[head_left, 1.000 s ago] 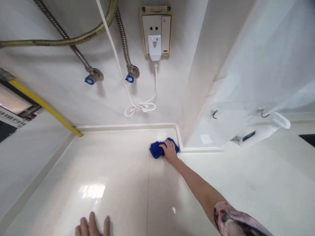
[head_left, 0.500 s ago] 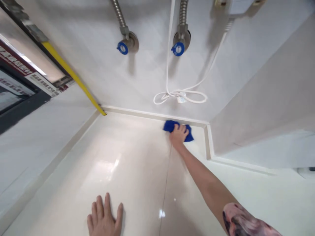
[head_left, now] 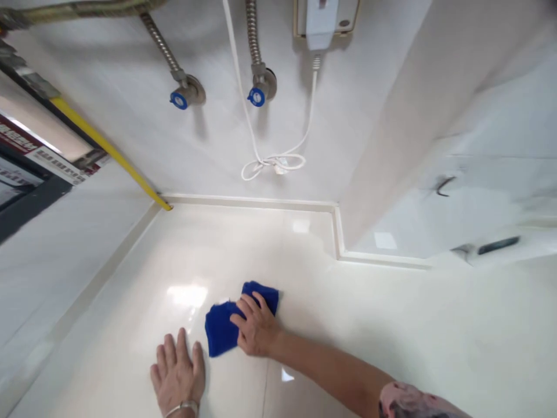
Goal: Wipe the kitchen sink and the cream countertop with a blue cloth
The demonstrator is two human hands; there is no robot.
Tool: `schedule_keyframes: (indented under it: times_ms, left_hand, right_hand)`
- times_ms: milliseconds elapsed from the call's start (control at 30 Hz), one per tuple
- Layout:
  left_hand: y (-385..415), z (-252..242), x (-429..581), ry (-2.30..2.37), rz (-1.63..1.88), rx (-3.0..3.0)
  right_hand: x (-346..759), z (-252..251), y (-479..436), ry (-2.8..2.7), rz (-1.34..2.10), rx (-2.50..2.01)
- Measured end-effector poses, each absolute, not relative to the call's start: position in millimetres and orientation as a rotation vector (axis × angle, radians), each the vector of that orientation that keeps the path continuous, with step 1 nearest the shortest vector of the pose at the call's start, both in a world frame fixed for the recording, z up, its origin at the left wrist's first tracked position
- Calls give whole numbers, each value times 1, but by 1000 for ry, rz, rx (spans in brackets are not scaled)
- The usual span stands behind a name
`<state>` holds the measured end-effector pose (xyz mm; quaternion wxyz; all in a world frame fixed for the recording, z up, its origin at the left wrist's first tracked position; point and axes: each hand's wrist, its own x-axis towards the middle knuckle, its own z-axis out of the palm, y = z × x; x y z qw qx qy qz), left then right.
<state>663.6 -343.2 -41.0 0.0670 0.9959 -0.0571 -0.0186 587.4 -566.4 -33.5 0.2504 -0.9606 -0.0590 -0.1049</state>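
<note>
My right hand presses a blue cloth onto the glossy, cream-coloured surface, its fingers curled over the cloth's middle. The cloth spreads out on both sides of the fingers. To the left, my left hand lies flat on the same surface with its fingers extended, holding nothing. A bracelet circles the left wrist. The cloth's left edge is close to the left thumb but apart from it.
A raised lip runs along the wall's foot and steps around a corner. A yellow pipe comes down at the left. Two blue-handled valves and a looped white cord are on the back wall. A hook is at right.
My right hand has pulled the blue cloth from the back lip toward me and leftward, near my left hand. The left hand stays flat in nearly the same spot. The view has shifted right.
</note>
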Motion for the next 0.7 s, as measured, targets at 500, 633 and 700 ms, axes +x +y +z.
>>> schedule_keyframes:
  times_ms: [500,633,700]
  left_hand:
    - [-351,-31,653,-283,-160,2915]
    - [-324,-35,605,-393,-274,2795]
    - [-293,-37,556,-525,-220,2635]
  right_hand:
    - [245,-61,-668,863,-312,-2891]
    - [232,-64,-667,1355,-341,-2842]
    - [255,-63,-655,1481,-355,-2834]
